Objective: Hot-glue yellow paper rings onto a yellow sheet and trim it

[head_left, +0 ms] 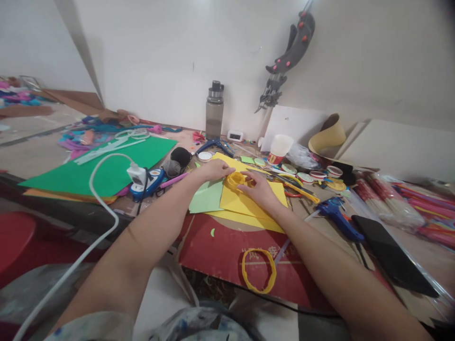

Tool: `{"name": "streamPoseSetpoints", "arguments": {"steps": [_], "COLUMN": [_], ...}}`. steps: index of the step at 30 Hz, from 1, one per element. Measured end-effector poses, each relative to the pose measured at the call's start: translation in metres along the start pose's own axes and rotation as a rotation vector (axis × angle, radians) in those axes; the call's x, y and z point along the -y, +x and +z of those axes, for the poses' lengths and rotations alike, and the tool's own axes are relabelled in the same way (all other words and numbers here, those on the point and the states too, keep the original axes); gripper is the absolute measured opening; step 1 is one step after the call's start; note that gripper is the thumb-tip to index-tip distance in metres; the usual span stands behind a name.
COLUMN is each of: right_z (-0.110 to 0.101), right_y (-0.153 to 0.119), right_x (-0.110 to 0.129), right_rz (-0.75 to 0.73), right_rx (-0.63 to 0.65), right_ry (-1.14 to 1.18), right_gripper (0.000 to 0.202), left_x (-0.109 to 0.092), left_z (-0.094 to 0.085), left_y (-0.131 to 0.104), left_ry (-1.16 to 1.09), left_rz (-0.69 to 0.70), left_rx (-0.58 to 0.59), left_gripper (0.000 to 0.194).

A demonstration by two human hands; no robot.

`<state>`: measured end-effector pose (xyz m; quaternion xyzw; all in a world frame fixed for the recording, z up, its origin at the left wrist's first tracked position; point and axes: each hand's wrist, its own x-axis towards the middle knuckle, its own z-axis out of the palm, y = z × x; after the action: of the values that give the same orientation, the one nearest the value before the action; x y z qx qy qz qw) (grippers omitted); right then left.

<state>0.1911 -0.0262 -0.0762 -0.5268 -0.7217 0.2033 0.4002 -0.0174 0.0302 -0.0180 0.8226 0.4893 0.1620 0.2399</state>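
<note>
A small yellow ring-shaped coil (235, 180) rests over yellow paper sheets (241, 201) between my two hands. My left hand (216, 170) has its fingers closed at the coil's upper left edge. From the right side, my right hand (259, 189) grips the coil between curved fingers and thumb. The fingers partly hide it. Pale green paper (206, 198) shows below my left wrist. Scissors (284, 177) lie just beyond my right hand. Nearer to me, a larger yellow loop (243, 270) lies on the red board (213, 255).
A blue glue gun (337, 218) and a black phone-like slab (394, 255) lie to the right. Green sheets (152, 151), a white plug (138, 175) and its cable are at left. A bottle (214, 113) and a paper cup (279, 149) stand at the back.
</note>
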Motion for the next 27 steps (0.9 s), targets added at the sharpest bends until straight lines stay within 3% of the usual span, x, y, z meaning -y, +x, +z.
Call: {"name": "streamPoseSetpoints", "arguments": {"steps": [4, 12, 27], "right_z": [0.001, 0.0019, 0.0024], "right_y": [0.0006, 0.0006, 0.0008], "right_x": [-0.0004, -0.0024, -0.0057], "right_rz": [0.0, -0.005, 0.009], "right_rx": [-0.002, -0.008, -0.005], "right_ry": [-0.005, -0.018, -0.029], "right_gripper": [0.055, 0.058, 0.058], "left_x": [-0.0026, 0.0052, 0.0068], "left_z": [-0.0001, 0.0031, 0.0041], "left_y": [-0.0008, 0.0036, 0.0046], "left_ry": [0.051, -0.06, -0.143], "left_rz": [0.02, 0.051, 0.023], "left_rx": [0.01, -0.012, -0.002], "left_gripper": [0.046, 0.033, 0.026]}}
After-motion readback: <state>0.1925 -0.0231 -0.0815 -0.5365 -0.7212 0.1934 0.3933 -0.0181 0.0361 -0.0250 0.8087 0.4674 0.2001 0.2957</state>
